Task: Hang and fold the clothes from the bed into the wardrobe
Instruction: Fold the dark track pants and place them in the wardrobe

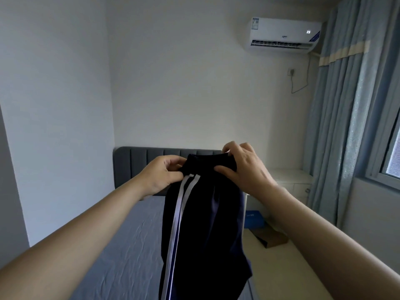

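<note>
Hanging vertical, waistband [208, 163] uppermost: trousers [205, 234]

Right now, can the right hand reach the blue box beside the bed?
Probably not yet: the right hand grips the trousers by the waistband. The blue box sits unblocked below it, so it must let go first.

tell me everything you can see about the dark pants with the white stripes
The pants are dark navy, almost black, of a soft sporty-looking fabric, with two white stripes running down the side seam on the viewer's left. A gathered waistband forms the top. They hang upright in the air above the grey bed, legs together, their lower end cut off by the frame. The left hand pinches one end of the waistband, the right hand grips the other. Nothing else touches them.
</note>
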